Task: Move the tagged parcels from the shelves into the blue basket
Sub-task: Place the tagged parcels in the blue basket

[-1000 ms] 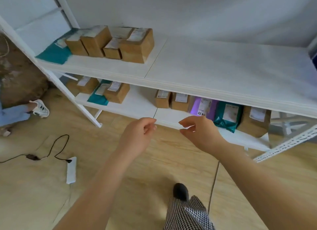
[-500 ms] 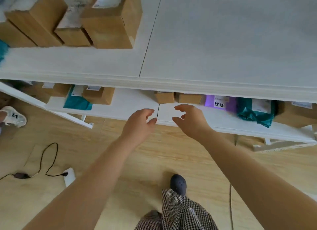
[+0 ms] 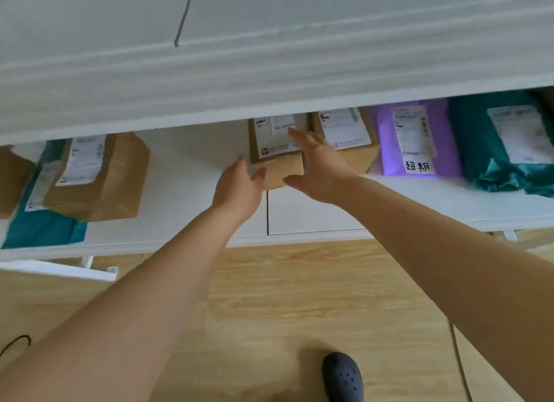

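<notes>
I have both hands at the small brown box (image 3: 277,149) on the lower shelf (image 3: 192,173). My left hand (image 3: 238,188) cups its near left corner, thumb against the front face, not yet a firm grip. My right hand (image 3: 317,167) lies released, fingers straight across the box's right top edge. Right of this box sit another brown box (image 3: 344,134), a purple bag (image 3: 413,140) and a teal bag (image 3: 503,140).

white shelving (image 3: 269,68) over a pale wood-plank floor (image 3: 284,305), soft even light
</notes>
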